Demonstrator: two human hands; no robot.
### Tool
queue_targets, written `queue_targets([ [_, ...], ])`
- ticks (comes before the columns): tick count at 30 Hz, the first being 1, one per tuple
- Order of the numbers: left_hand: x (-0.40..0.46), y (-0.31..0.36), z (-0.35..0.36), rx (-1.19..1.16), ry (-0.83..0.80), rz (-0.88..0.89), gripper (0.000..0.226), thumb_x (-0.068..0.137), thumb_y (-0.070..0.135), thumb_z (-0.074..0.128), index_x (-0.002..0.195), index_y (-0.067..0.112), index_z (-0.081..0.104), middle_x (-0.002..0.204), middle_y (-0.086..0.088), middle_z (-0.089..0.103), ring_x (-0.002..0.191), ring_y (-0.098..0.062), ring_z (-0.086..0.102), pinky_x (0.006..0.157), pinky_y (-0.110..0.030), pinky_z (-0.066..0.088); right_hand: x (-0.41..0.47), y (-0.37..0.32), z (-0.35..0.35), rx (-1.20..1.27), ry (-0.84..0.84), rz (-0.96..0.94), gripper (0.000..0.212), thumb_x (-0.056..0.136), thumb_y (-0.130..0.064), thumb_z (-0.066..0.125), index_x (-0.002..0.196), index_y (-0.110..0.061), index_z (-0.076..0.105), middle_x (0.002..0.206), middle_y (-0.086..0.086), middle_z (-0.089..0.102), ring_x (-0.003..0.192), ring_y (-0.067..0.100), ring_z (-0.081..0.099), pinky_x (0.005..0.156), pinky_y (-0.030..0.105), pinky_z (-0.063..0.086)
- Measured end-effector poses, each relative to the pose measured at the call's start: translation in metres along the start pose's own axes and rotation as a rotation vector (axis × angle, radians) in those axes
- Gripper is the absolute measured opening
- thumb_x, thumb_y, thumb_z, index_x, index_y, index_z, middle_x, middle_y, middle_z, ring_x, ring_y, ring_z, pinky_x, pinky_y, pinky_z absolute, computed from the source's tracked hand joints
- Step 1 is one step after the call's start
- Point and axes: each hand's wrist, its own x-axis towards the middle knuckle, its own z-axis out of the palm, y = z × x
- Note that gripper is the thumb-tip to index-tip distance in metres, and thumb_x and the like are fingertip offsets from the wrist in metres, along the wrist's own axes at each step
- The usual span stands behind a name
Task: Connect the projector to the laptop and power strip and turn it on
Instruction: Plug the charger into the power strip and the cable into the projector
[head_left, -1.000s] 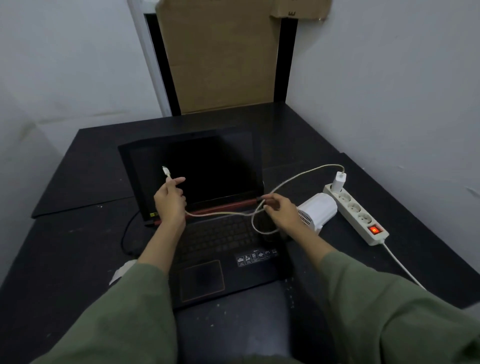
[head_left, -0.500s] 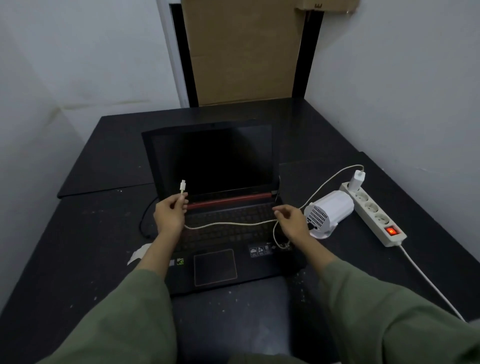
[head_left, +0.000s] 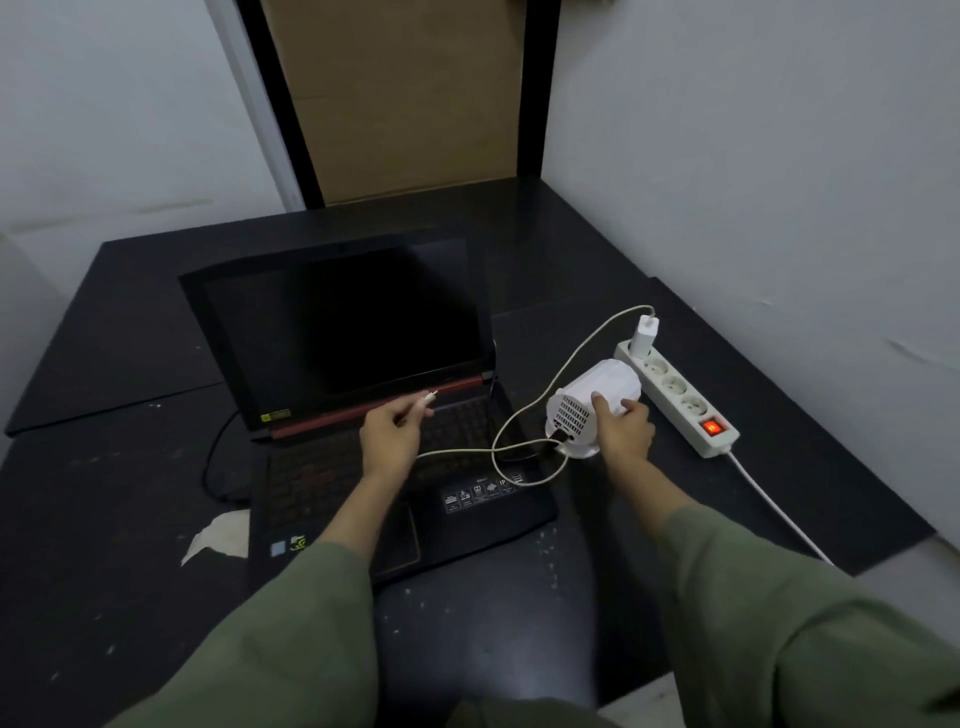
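One white projector lies on its side right of centre in the frame, its vented end facing the camera, between one open laptop and one white power strip. The right hand grasps the projector, thumb on the near end and fingers curled over its body. The left hand hovers over the laptop keyboard at the middle of the frame and pinches the free plug end of one white cable, the tip pointing toward the dark screen. That cable loops across the keyboard's right side and runs up to one white adapter plugged into the farthest socket of the strip. Three more sockets show bare, and the strip's one switch glows red at its near end. A black lead is plugged into the projector's near end. All rests on one black table, with one scrap of white paper at lower left.
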Motion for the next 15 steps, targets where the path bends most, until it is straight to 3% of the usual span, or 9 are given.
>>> queue_targets([
  [4,-0.007,0.009,0.022,0.037,-0.078,-0.004,0.018,0.089,0.024,0.06,0.094,0.013,0.073,0.088,0.007,0.069,0.094,-0.005,0.059,0.092,-0.024,0.042,0.013,0.008,-0.003,0.064,-0.136,0.071,0.061,0.088,-0.04,0.059,0.132,-0.001,0.043,0.135,0.02,0.051,0.121,0.034,0.052,0.102,0.044,0.043],
  [9,-0.015,0.013,0.045,-0.005,-0.242,-0.096,0.018,0.081,0.019,0.069,0.098,0.012,0.073,0.084,-0.003,0.07,0.072,-0.007,0.06,0.072,-0.018,0.046,0.028,0.016,-0.005,0.164,-0.225,0.122,0.055,0.089,-0.039,0.059,0.12,0.006,0.055,0.123,0.019,0.061,0.11,0.03,0.058,0.082,0.031,0.043],
  [12,-0.017,0.015,0.059,-0.052,-0.303,-0.159,0.017,0.08,0.011,0.069,0.097,0.006,0.072,0.083,-0.012,0.071,0.064,-0.012,0.06,0.071,-0.026,0.052,0.035,0.018,-0.004,0.232,-0.291,0.162,0.058,0.086,-0.04,0.062,0.121,0.006,0.055,0.124,0.019,0.062,0.112,0.03,0.059,0.089,0.032,0.046],
  [15,-0.018,0.014,0.07,-0.064,-0.328,-0.179,0.017,0.079,0.007,0.07,0.095,0.003,0.071,0.071,-0.007,0.067,0.048,0.0,0.058,0.053,-0.012,0.048,0.041,0.018,0.001,0.26,-0.34,0.208,0.069,0.079,-0.043,0.069,0.126,0.004,0.052,0.125,0.017,0.062,0.112,0.028,0.06,0.095,0.034,0.047],
])
